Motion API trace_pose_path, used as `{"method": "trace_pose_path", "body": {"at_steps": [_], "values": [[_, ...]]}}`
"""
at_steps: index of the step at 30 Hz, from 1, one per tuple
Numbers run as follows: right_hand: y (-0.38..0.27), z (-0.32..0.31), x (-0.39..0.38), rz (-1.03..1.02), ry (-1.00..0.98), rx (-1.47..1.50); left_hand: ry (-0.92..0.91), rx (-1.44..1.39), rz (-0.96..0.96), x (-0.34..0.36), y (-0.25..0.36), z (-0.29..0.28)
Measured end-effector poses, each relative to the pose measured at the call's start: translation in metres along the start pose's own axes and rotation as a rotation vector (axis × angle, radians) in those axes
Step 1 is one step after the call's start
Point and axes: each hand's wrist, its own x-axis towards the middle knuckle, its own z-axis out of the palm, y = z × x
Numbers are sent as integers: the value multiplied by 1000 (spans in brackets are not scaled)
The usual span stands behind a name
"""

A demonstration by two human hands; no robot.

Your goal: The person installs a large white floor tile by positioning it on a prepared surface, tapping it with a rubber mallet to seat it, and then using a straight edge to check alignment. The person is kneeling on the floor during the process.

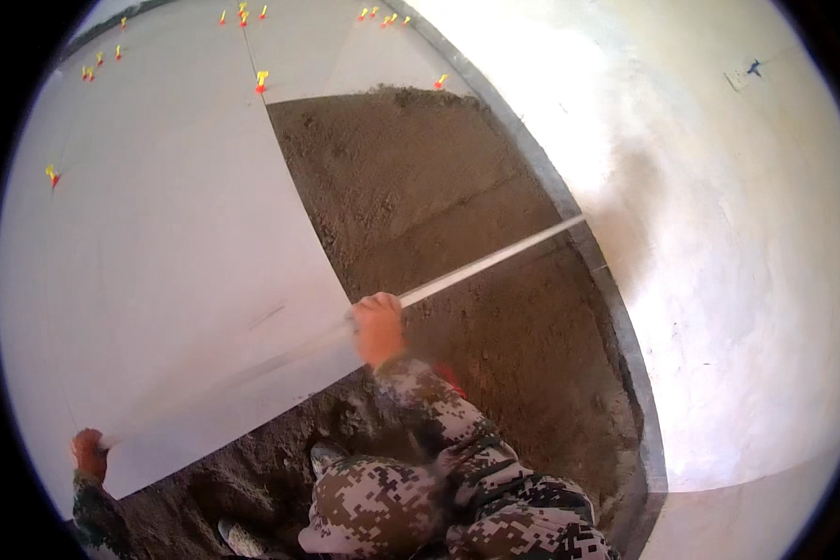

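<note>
Pale bar (490, 261) (blurred leftward); right hand (379, 329), left hand (89, 454) grip it.

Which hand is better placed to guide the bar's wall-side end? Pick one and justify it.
Probably the right hand: it holds the pale bar partway along, beside the brown bed, nearer the wall. The left hand holds the opposite end.

The floor (513, 345) in front of you bears brown mortar (383, 177) and pale tiles (177, 215) dotted with red-and-yellow leveling clips (262, 82).

Head-worn fisheye view (wide, dark-rimmed), down and forward over the hands (378, 331).
</note>
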Motion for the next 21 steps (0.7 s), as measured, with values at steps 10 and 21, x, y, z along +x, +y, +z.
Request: {"method": "trace_pose_path", "body": {"at_steps": [10,21], "values": [[-40,59,135,-226,-12,38,-101,-19,-358,-41,5,4],[-160,102,213,-488,12,330,-397,330,-738,-171,16,-93]]}}
